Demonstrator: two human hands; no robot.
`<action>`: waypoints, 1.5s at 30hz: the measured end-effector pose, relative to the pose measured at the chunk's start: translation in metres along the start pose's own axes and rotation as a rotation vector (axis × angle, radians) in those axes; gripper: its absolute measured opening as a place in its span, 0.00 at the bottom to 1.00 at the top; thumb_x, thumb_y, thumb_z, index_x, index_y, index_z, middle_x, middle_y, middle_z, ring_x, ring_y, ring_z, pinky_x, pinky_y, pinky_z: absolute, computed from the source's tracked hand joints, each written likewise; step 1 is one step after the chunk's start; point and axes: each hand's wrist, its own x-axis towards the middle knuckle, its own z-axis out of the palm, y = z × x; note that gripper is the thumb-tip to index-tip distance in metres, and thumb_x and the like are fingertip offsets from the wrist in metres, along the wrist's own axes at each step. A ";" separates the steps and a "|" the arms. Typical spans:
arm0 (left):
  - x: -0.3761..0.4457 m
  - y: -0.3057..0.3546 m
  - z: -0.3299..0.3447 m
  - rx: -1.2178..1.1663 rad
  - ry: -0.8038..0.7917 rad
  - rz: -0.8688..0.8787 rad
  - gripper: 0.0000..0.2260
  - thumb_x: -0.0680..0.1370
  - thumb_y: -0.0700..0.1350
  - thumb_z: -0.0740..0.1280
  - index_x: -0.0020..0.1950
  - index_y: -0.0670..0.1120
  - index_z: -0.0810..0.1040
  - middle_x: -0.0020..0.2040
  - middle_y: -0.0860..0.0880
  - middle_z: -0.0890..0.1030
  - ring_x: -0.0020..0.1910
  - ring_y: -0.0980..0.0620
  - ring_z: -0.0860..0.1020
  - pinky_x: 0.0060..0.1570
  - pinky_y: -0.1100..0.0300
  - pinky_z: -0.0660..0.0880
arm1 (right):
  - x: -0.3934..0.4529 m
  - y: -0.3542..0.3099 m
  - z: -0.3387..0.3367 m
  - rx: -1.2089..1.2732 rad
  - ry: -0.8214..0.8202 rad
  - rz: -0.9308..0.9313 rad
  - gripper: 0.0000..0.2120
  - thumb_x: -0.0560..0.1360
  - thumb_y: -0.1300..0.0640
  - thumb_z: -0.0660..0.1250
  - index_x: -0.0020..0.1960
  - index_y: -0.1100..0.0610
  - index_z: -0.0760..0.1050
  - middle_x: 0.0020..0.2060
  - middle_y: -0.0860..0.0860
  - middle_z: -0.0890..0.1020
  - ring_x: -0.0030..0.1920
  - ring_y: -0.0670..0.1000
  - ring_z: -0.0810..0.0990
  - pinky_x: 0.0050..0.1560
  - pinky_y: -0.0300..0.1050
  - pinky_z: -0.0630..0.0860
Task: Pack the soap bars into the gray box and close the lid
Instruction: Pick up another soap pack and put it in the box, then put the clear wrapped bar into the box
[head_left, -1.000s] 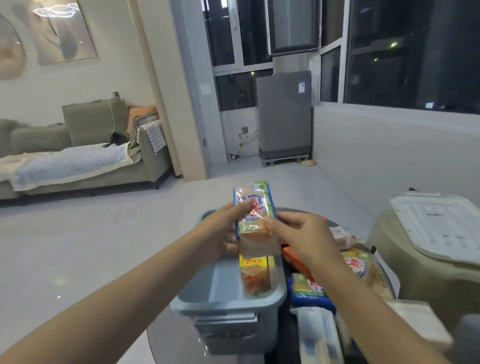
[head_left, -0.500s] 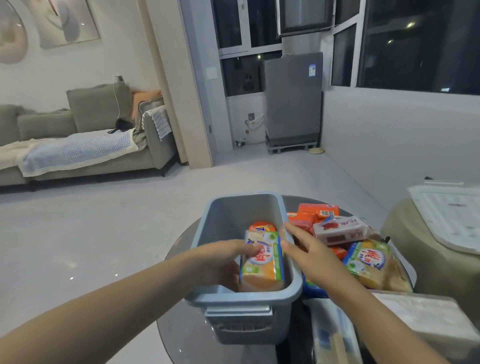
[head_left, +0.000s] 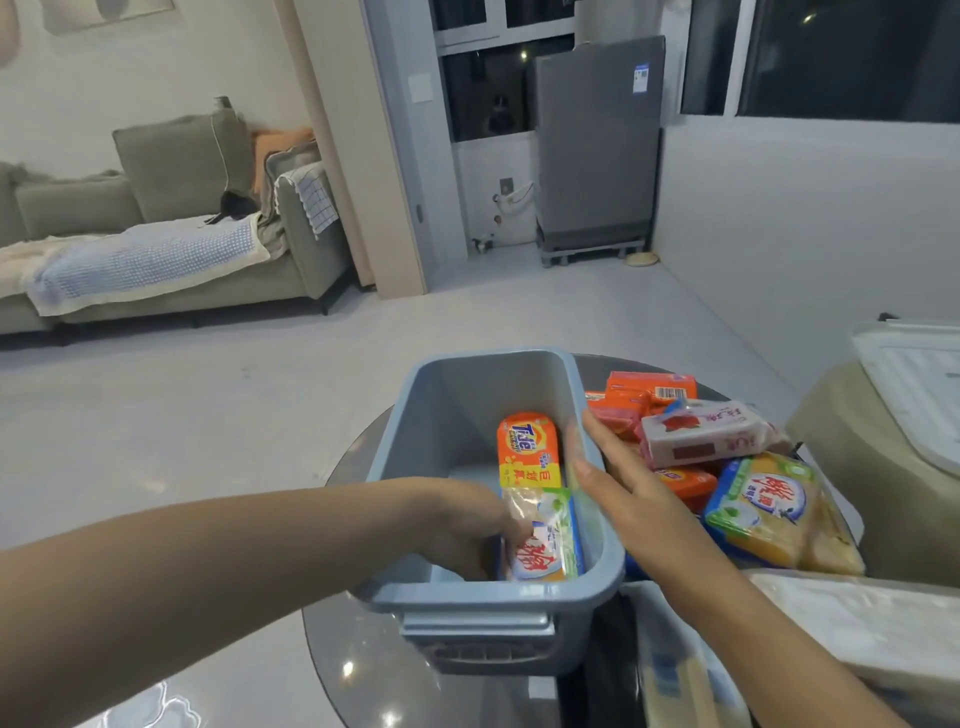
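Hiding its fingers, left hand (head_left: 462, 525) reaches inside gray box (head_left: 488, 597).

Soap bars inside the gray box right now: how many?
2. An orange Tide bar lies along the right wall of the gray box; a green-and-white wrapped bar sits nearer the camera, under the left hand. More may be hidden beneath.

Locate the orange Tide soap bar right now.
Head view: the orange Tide soap bar lies inside the gray box, along its right wall, just beyond the green-wrapped soap bar that the left hand touches.
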 end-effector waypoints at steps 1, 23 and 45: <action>0.004 0.001 0.002 -0.006 -0.002 -0.022 0.11 0.82 0.40 0.56 0.63 0.42 0.70 0.55 0.44 0.81 0.62 0.46 0.77 0.61 0.50 0.71 | 0.000 0.000 0.000 0.011 -0.003 0.003 0.24 0.77 0.48 0.60 0.69 0.32 0.58 0.61 0.35 0.67 0.55 0.38 0.73 0.46 0.35 0.77; -0.036 0.021 0.018 0.336 0.444 0.274 0.15 0.78 0.60 0.59 0.50 0.48 0.74 0.45 0.51 0.76 0.47 0.51 0.76 0.55 0.57 0.73 | -0.019 -0.003 -0.015 0.028 0.003 -0.018 0.21 0.76 0.48 0.61 0.69 0.37 0.65 0.49 0.27 0.72 0.42 0.21 0.73 0.33 0.22 0.71; -0.007 0.037 0.183 0.318 0.418 0.803 0.18 0.79 0.46 0.62 0.69 0.48 0.71 0.66 0.49 0.76 0.62 0.53 0.76 0.60 0.55 0.75 | -0.078 0.020 -0.157 -0.527 0.492 0.003 0.09 0.72 0.59 0.68 0.51 0.51 0.81 0.46 0.48 0.84 0.47 0.47 0.79 0.47 0.41 0.73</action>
